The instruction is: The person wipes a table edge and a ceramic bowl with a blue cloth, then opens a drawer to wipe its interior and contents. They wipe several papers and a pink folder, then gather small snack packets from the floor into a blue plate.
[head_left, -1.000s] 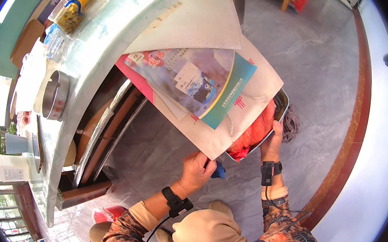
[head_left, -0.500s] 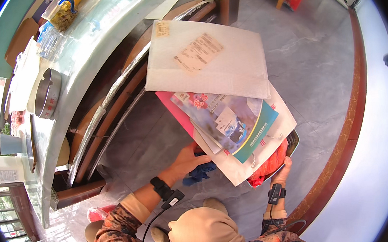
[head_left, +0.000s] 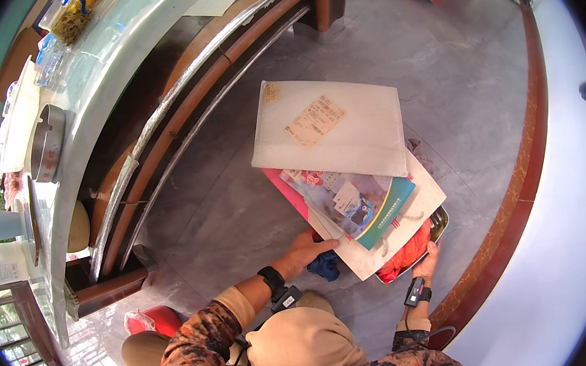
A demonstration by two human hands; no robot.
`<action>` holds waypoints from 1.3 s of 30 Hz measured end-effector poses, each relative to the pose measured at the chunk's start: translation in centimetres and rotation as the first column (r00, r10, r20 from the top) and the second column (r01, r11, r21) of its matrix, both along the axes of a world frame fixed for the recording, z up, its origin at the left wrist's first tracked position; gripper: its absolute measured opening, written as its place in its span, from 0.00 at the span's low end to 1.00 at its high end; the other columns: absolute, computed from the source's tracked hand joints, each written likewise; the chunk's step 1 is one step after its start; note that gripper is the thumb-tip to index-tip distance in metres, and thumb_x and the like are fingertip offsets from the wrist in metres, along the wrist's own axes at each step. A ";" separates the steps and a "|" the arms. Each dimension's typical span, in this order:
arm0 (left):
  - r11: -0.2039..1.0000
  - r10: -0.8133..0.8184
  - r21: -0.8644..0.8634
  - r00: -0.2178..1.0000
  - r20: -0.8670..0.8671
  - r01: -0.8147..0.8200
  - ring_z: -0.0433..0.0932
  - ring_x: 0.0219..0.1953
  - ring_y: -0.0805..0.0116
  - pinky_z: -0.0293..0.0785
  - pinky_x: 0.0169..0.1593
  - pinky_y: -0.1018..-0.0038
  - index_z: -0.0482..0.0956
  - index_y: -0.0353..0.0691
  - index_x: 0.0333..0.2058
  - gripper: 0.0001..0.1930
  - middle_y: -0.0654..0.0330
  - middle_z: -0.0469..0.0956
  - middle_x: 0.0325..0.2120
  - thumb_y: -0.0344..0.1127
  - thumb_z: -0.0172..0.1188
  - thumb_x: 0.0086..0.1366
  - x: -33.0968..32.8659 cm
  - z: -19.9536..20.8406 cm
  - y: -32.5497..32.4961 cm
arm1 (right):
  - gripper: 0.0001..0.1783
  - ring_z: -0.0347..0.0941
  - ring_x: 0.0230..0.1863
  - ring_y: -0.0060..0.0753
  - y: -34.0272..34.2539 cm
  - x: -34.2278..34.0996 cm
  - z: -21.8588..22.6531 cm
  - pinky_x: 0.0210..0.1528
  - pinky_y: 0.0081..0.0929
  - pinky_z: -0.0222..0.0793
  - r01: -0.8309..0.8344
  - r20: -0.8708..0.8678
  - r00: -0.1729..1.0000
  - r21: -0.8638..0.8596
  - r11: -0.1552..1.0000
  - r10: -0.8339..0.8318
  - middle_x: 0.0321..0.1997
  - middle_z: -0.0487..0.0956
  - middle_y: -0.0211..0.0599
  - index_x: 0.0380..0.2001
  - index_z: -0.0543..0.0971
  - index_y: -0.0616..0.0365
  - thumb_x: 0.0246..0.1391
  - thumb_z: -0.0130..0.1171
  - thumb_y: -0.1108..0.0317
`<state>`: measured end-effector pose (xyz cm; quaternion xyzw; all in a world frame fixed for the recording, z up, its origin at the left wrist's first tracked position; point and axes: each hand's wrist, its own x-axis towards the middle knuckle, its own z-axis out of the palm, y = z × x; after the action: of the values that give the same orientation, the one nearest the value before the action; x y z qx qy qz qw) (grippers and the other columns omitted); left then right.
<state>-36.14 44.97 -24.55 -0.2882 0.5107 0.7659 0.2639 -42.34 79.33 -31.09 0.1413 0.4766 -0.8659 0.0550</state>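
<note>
My left hand (head_left: 304, 252) is closed on the near left edge of a white paper bag (head_left: 433, 190) with rope handles. On that bag lie a glossy booklet (head_left: 387, 206) with a teal corner and a large white mailing envelope (head_left: 371, 115) with a pasted label. A pink sheet or folder (head_left: 286, 185) sticks out at the left of the pile. My right hand (head_left: 425, 262) grips the near right rim of an open container (head_left: 441, 229), partly hidden under the bag. Crumpled red plastic (head_left: 407, 253) fills its visible part. Dark blue cloth (head_left: 324, 267) lies just below my left hand.
A long, curved glass-topped counter (head_left: 103, 74) runs along the left, with a metal bowl (head_left: 47, 143) and a white tub (head_left: 6, 263) on it. A red bucket (head_left: 161, 320) stands by my left leg. At right, a brown skirting strip (head_left: 523, 231) edges the white wall.
The pile in my hands has come down, and its envelope looks smaller and lower. My left hand has shifted slightly right and down; the counter sits further left in view.
</note>
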 end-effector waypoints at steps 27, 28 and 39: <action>0.764 0.521 -0.337 0.835 -0.178 -0.549 0.80 0.38 0.71 0.77 0.43 0.74 0.79 0.29 0.49 0.21 0.59 0.82 0.38 0.41 0.69 0.65 -5.9 0.9 -16.2 | 0.28 0.79 0.45 0.32 -16.8 -26.0 9.3 0.46 0.30 0.74 -0.554 0.283 0.809 0.657 0.511 0.515 0.48 0.82 0.45 0.52 0.78 0.72 0.53 0.70 0.63; 0.763 0.509 -0.347 0.838 -0.198 -0.546 0.80 0.38 0.71 0.77 0.43 0.74 0.79 0.29 0.48 0.20 0.59 0.82 0.38 0.39 0.68 0.65 -6.1 0.8 -16.2 | 0.26 0.79 0.43 0.30 -17.4 -26.0 9.1 0.43 0.29 0.75 -0.641 0.342 0.762 0.520 0.566 0.550 0.46 0.82 0.43 0.49 0.79 0.72 0.52 0.71 0.64; 0.818 0.490 -0.238 0.851 -0.192 -0.524 0.81 0.35 0.73 0.78 0.42 0.75 0.80 0.31 0.47 0.17 0.59 0.82 0.36 0.35 0.69 0.64 -2.2 3.1 -16.3 | 0.18 0.80 0.43 0.30 -16.4 -18.8 9.6 0.52 0.28 0.75 -0.388 -0.128 0.903 0.168 0.906 0.410 0.46 0.84 0.43 0.49 0.78 0.68 0.53 0.61 0.84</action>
<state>-38.38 28.65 -21.40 -0.4009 0.5341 0.7439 -0.0252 -61.12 62.92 -21.53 -0.0260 0.5572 -0.8096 0.1828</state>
